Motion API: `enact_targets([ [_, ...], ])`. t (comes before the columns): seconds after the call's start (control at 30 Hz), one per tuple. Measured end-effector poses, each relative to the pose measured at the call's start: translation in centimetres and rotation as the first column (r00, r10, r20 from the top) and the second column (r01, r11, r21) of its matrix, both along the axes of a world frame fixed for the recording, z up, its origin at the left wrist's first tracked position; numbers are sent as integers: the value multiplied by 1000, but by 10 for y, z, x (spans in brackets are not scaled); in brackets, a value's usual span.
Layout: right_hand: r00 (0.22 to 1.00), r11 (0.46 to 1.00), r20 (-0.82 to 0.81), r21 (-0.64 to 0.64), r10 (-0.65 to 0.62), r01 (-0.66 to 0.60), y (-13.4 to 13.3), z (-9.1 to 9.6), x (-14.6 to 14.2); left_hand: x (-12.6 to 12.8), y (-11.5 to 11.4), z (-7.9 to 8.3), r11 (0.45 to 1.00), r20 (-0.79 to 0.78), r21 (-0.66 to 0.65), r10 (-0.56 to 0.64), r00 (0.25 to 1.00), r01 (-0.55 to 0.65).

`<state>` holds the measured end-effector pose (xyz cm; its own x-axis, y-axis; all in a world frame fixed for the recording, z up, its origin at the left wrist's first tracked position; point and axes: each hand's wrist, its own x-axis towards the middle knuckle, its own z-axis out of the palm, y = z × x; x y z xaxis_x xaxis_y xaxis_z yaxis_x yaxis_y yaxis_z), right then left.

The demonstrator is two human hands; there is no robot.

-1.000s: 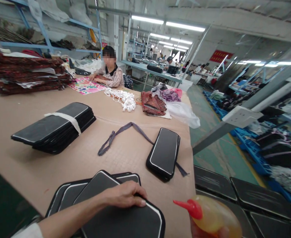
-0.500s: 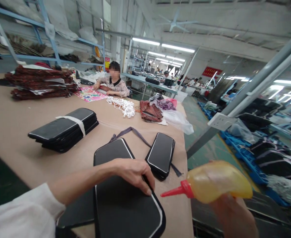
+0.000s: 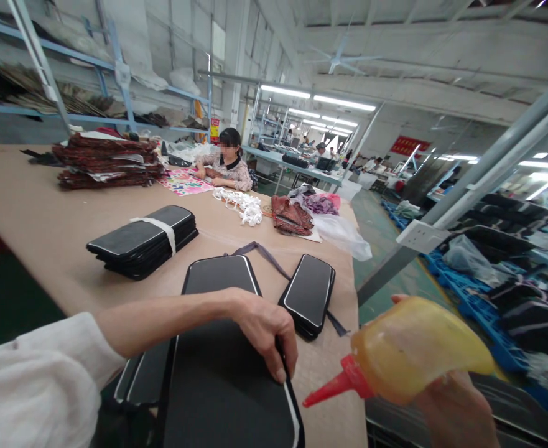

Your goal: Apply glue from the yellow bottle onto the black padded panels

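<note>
glue bottle (image 3: 418, 351): raised, closer | black panel (image 3: 222, 367): pulled out, forward

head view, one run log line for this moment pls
left hand: pressing on black panel | right hand: holding yellow squeeze bottle, red nozzle toward panel | surface: brown table

A loose white sleeve (image 3: 35, 379) covers the left arm.

Black panel and glue bottle at the worktop's near edge

The black panel (image 3: 222, 373), flat with white piping along its rim, lies lengthwise atop others. The yellow squeeze bottle (image 3: 413, 351) is tipped sideways, its red nozzle (image 3: 334, 389) pointing at the panel's right edge.
</note>
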<state>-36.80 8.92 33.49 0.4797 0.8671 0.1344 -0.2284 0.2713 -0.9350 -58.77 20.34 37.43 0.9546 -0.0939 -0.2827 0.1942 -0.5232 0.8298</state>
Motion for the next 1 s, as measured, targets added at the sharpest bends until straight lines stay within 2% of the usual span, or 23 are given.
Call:
enact_targets([
  [0.17, 988, 995, -117, -20, 97, -100, -1, 7, 4, 12, 0, 1, 989, 12, -66, -133, 991, 134],
  [0.23, 978, 992, -178, -51, 105, -116, 1, 11, 1, 16, 3, 1, 984, 13, -86, -154, 988, 155],
  [0.33, 981, 993, -175, -68, 88, -101, 6, 14, -4, 21, 10, -1, 980, 24, -119, -155, 988, 157],
  [0.43, 986, 990, -150, -105, 73, -90, 12, 10, -3, 24, 19, -7, 974, 37, -171, -144, 989, 148],
  [0.57, 988, 986, -141, -142, 66, -86, 20, -5, 5, 27, 32, -16, 963, 30, -230, -138, 990, 141],
  [0.87, 984, 981, 75, -124, 159, -149, 35, -30, 25, 29, 52, -36, 942, 17, -317, -112, 994, 111],
  [0.93, 977, 989, 175, -102, 122, -106, 37, -32, 28, 30, 55, -37, 935, 22, -338, -108, 994, 110],
  [1.0, 931, 995, 364, -100, 37, 0, 40, -33, 34, 30, 59, -38, 935, 15, -341, -99, 995, 98],
])
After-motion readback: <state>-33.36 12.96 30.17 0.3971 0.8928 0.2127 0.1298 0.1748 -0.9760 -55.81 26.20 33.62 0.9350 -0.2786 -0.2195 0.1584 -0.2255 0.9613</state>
